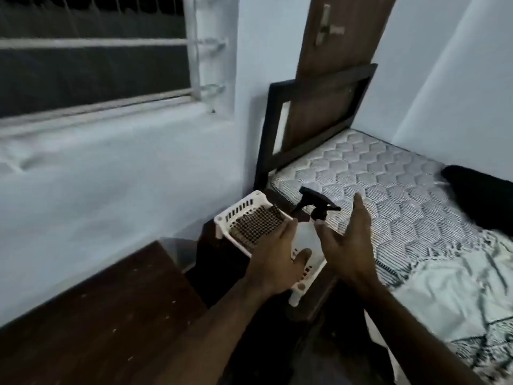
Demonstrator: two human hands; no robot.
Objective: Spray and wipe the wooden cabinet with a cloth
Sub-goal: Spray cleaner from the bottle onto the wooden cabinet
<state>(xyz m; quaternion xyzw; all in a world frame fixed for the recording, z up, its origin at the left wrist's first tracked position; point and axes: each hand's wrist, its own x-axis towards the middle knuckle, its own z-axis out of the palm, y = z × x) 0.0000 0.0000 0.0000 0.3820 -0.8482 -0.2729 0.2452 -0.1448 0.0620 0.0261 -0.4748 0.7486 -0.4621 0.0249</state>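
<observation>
A spray bottle (304, 237) with a pale body and a black trigger head stands upright between my hands, above a white slotted basket (236, 215). My left hand (273, 255) grips the bottle's body, fingers round its left side and thumb across the front. My right hand (347, 240) is held beside the bottle with its fingers straight, its thumb close to the bottle's neck. The dark wooden cabinet top (111, 315) fills the lower left. No wiping cloth is clearly in view.
A bed with a quilted mattress (388, 190) and a dark wooden headboard (319, 118) lies to the right. A pale sheet (449, 295) and a black item (480, 195) are on it. A barred window (97, 65) is in the wall at left.
</observation>
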